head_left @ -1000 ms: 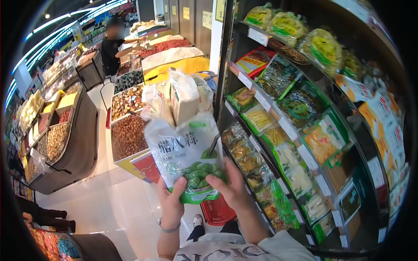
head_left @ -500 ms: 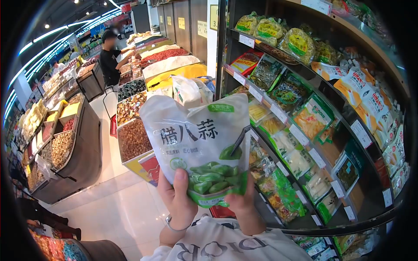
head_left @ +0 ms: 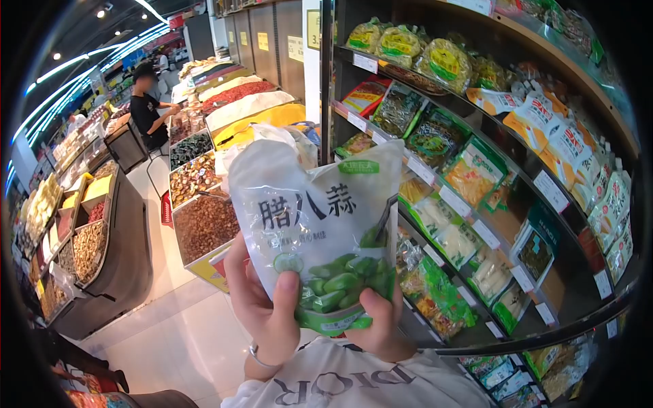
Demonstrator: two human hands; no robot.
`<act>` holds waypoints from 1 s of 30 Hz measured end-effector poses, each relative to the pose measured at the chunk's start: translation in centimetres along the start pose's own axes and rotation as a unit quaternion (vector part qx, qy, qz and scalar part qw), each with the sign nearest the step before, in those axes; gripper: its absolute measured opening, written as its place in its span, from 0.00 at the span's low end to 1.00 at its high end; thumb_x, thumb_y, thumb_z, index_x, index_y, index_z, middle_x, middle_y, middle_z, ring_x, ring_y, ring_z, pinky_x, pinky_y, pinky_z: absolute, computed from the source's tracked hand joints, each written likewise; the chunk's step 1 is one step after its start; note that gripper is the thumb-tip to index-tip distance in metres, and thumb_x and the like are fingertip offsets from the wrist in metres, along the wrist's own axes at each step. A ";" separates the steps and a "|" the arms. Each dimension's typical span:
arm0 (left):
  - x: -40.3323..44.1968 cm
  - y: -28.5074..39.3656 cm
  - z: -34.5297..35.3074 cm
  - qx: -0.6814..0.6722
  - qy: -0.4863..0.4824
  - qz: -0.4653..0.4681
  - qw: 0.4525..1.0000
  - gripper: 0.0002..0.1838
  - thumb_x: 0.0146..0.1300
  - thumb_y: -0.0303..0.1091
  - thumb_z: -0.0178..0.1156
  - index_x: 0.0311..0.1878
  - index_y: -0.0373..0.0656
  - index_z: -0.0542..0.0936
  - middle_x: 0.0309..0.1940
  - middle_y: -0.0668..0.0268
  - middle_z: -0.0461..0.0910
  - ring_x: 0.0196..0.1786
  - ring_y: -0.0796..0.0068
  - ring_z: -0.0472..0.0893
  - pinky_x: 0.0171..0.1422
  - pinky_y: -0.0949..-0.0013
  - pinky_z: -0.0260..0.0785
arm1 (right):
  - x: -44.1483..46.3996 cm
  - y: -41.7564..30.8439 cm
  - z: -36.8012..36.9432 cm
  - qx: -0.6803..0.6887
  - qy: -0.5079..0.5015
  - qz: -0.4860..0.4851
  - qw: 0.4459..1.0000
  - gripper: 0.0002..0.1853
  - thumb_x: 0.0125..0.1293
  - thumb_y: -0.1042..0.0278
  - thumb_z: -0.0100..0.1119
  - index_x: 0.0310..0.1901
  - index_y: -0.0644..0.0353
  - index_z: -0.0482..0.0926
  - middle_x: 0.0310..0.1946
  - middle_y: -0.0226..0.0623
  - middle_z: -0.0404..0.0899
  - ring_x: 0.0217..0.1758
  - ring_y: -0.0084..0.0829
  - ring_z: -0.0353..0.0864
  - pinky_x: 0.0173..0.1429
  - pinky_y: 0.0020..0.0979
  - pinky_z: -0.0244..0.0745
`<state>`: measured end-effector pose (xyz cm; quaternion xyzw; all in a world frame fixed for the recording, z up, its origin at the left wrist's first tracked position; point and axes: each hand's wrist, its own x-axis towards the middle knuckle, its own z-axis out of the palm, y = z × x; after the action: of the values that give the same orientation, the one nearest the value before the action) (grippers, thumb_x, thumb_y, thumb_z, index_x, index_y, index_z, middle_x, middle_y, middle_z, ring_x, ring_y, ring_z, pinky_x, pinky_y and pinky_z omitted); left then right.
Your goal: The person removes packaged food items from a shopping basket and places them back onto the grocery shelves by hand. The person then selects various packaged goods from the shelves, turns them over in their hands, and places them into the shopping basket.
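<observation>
Both hands hold up a white and green bag of Laba garlic point(head_left: 316, 231) in front of me. Its front faces me, printed with dark characters above a picture of green cloves. My left hand point(head_left: 269, 306) grips the lower left side, thumb flat on the front and fingers behind. At the lower right corner, my right hand point(head_left: 384, 323) pinches the bag with its thumb on the front. The fingers behind the bag are mostly hidden. The bag's top edge dips in the middle, and light glints off the crinkled plastic.
On the right, a dark curved shelf unit point(head_left: 435, 178) carries several rows of packaged foods with price tags. Bins of dried goods point(head_left: 204, 224) run behind the bag, and another bulk stand point(head_left: 115, 251) is at left. A person in black point(head_left: 146, 112) stands by the bins.
The bag has shifted slightly right and down in view and tilted a little. My right thumb now shows clearly on its front. The shelves and bins have slid left in view.
</observation>
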<state>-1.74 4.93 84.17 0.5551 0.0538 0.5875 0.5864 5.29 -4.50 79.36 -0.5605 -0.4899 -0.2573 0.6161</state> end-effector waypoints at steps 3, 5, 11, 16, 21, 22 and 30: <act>0.1 0.2 -1.0 -0.029 -0.026 -0.074 0.996 0.32 0.67 0.34 0.62 0.70 0.31 0.63 0.55 0.58 0.78 0.55 0.73 0.78 0.62 0.69 0.69 | -0.9 -0.2 -0.3 0.022 -0.006 -0.010 1.000 0.21 0.69 0.70 0.56 0.59 0.72 0.69 0.57 0.55 0.75 0.56 0.46 0.82 0.57 0.40 0.81; -0.1 0.0 -2.0 -0.051 -0.050 -0.104 0.992 0.33 0.67 0.33 0.61 0.72 0.31 0.62 0.56 0.57 0.78 0.57 0.72 0.78 0.64 0.68 0.68 | -2.7 -0.4 -0.8 -0.060 -0.021 -0.032 0.997 0.28 0.62 0.70 0.67 0.60 0.69 0.65 0.57 0.62 0.71 0.54 0.57 0.81 0.56 0.49 0.81; -0.3 1.3 -4.8 0.055 -0.209 -0.031 0.976 0.50 0.63 0.49 0.66 0.79 0.33 0.51 0.79 0.44 0.47 0.80 0.50 0.53 0.80 0.52 0.46 | -3.2 -2.0 2.0 -0.025 0.110 0.023 0.993 0.28 0.66 0.68 0.62 0.65 0.67 0.67 0.64 0.70 0.65 0.60 0.58 0.75 0.57 0.48 0.79; -1.7 -0.3 -5.2 -0.215 -0.119 -0.286 0.926 0.44 0.61 0.48 0.68 0.73 0.32 0.62 0.68 0.52 0.69 0.70 0.56 0.71 0.73 0.57 0.64 | 2.9 -3.8 1.0 -0.295 -0.209 -0.157 0.919 0.25 0.60 0.59 0.69 0.58 0.58 0.81 0.61 0.60 0.77 0.53 0.41 0.73 0.56 0.32 0.72; 0.2 -0.9 -5.7 -0.329 -0.020 -0.346 0.878 0.31 0.63 0.35 0.62 0.67 0.31 0.68 0.59 0.49 0.78 0.60 0.53 0.79 0.69 0.53 0.70 | 1.6 -2.1 -0.9 -0.044 -0.153 -0.101 0.982 0.31 0.53 0.56 0.77 0.59 0.54 0.80 0.64 0.58 0.73 0.64 0.46 0.68 0.68 0.37 0.66; 0.4 -0.7 -5.9 -0.313 -0.041 -0.345 0.884 0.32 0.63 0.36 0.63 0.68 0.31 0.68 0.60 0.49 0.78 0.60 0.53 0.80 0.68 0.52 0.70 | 1.1 -1.8 -0.7 -0.008 -0.097 -0.091 0.991 0.32 0.53 0.56 0.77 0.60 0.56 0.79 0.62 0.57 0.74 0.66 0.44 0.68 0.68 0.38 0.66; -0.2 -1.3 -5.9 -0.310 -0.070 -0.405 0.857 0.34 0.59 0.28 0.68 0.67 0.32 0.68 0.59 0.50 0.79 0.59 0.54 0.80 0.65 0.54 0.73 | -4.6 -0.4 1.4 0.517 0.029 0.422 0.744 0.41 0.61 0.60 0.72 0.71 0.64 0.61 0.63 0.47 0.74 0.69 0.40 0.71 0.73 0.45 0.66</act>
<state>-5.17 8.65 80.91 0.3132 0.0477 0.2443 0.9165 2.67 -4.33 75.28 -0.2980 -0.2438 0.3054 0.8709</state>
